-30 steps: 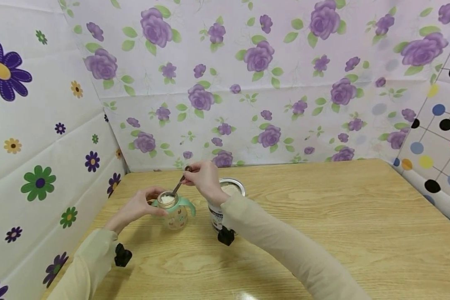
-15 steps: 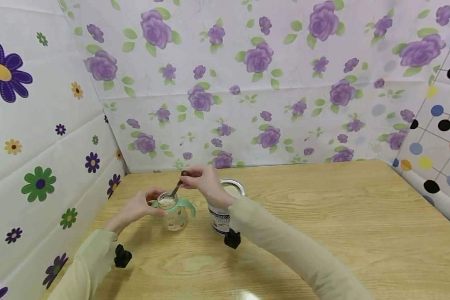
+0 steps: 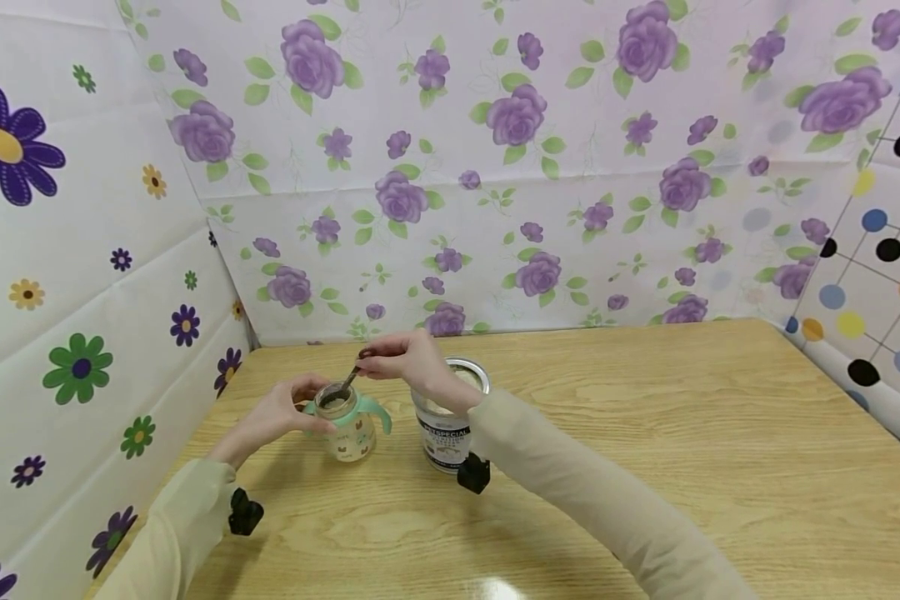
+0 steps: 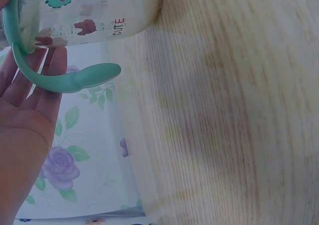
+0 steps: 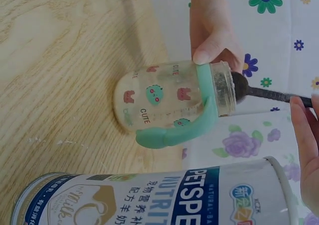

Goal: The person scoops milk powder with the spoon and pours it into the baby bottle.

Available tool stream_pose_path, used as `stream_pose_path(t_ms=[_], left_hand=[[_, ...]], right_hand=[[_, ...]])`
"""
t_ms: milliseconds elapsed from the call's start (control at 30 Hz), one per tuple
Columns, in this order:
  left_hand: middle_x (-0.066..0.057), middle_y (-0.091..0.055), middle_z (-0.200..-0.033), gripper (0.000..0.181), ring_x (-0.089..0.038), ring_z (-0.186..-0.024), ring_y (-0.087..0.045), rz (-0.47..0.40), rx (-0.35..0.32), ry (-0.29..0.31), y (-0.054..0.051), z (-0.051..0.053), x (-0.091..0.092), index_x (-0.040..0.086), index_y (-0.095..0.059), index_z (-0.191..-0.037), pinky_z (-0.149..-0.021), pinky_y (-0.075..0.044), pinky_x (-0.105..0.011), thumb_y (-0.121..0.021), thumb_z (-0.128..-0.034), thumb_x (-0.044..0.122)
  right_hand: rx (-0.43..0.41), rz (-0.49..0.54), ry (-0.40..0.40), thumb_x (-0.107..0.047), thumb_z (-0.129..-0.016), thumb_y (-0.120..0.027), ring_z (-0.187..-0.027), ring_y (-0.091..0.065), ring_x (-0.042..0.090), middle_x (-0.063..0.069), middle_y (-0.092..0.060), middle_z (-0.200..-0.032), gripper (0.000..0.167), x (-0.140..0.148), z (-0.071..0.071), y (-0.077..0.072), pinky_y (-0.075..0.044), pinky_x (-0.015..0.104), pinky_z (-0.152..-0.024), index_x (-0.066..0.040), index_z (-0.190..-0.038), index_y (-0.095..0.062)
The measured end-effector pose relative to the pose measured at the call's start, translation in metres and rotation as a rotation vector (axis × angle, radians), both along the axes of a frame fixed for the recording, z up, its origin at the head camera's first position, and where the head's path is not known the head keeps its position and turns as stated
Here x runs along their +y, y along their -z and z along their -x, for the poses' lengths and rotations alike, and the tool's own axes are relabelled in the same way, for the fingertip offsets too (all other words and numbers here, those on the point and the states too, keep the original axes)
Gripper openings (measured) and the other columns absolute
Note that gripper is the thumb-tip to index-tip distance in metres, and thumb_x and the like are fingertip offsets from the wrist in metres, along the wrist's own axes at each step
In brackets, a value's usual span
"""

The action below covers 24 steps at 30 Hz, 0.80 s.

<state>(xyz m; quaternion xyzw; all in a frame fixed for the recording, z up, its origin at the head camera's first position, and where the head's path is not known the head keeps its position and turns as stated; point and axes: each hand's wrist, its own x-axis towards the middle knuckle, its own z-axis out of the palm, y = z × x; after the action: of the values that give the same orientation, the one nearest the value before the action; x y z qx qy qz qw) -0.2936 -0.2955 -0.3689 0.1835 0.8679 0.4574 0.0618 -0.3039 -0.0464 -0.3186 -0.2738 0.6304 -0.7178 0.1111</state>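
A clear bottle (image 3: 352, 437) with green handles and printed animal faces stands upright on the table at the left, its mouth uncovered. My left hand (image 3: 281, 410) grips it round the neck from the left, thumb in front; in the right wrist view that thumb lies at the green collar. Between the fingertips of my right hand (image 3: 412, 367) is the handle of a dark spoon (image 5: 271, 94), whose bowl is tilted down at the bottle's mouth. An uncapped powder can (image 3: 444, 437) stands just right of the bottle, partly behind my right wrist.
The wooden table (image 3: 645, 417) stretches away to the right. Flowered sheeting (image 3: 495, 208) hangs along its back edge, with more patterned sheeting at the left and right sides.
The white powder heaped in the bottle's mouth has gone down from sight. My right hand has shifted slightly left and down, tilting the spoon lower. My left hand has stayed in place.
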Motion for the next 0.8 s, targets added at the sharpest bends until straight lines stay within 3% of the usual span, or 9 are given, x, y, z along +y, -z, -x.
stream_pose_path(t_ms=[267,533,800], left_hand=[[-0.006,-0.058,-0.107,0.055,-0.026,-0.098,-0.051,0.003,-0.014,-0.006,-0.001,-0.001,0.000,0.014,-0.056,-0.117,-0.079,-0.042,-0.042,-0.080,-0.0687,0.025],[-0.006,-0.057,-0.106,0.056,-0.026,-0.097,-0.051,0.019,-0.017,-0.009,-0.002,0.000,-0.001,0.014,-0.055,-0.118,-0.078,-0.042,-0.042,-0.080,-0.0688,0.026],[-0.007,-0.057,-0.104,0.054,-0.025,-0.096,-0.051,0.016,-0.009,0.000,-0.003,-0.001,0.001,0.010,-0.056,-0.116,-0.077,-0.041,-0.041,-0.080,-0.0692,0.023]], right_hand=[[0.035,-0.012,-0.025,0.007,-0.084,-0.057,-0.083,-0.063,0.023,0.019,-0.064,-0.092,0.022,0.002,-0.001,0.000,-0.049,0.034,-0.074,0.012,-0.105,-0.062],[0.034,-0.022,-0.010,0.007,-0.084,-0.058,-0.085,-0.063,0.028,0.022,-0.064,-0.092,0.021,0.002,-0.004,-0.004,-0.049,0.035,-0.074,0.012,-0.104,-0.062],[0.061,-0.010,0.043,0.008,-0.085,-0.056,-0.084,-0.062,0.031,0.025,-0.062,-0.091,0.020,0.005,-0.021,-0.021,-0.050,0.032,-0.072,0.015,-0.103,-0.061]])
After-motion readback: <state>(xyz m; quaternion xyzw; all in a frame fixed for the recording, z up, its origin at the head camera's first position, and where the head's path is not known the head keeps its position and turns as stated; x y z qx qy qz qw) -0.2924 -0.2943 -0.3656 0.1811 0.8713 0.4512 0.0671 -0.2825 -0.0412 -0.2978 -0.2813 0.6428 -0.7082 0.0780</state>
